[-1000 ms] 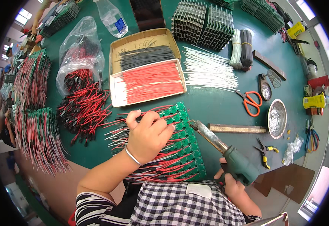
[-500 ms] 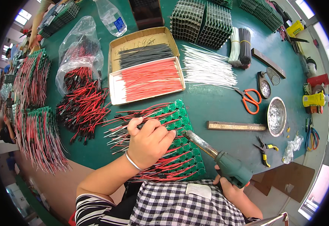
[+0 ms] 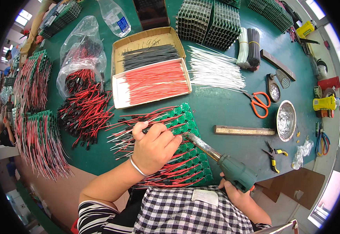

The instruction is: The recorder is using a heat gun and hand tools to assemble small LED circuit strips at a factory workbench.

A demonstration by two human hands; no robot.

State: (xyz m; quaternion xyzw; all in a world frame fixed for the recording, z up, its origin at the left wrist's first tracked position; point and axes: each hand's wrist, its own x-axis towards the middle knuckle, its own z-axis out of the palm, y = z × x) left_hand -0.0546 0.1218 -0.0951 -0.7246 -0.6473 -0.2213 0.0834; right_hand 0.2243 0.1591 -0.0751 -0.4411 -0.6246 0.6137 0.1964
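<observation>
Your soldering iron (image 3: 216,156) tip has slid left onto the green boards (image 3: 185,156) – right hand (image 3: 236,195) gripping its handle, left hand (image 3: 154,146) pinching a wire – soldering underway

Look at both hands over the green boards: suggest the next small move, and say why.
Probably ease the soldering iron tip onto the next pad. The right hand grips its green handle, the tip lies at the green circuit boards, and the left hand pins the red wires there.
</observation>
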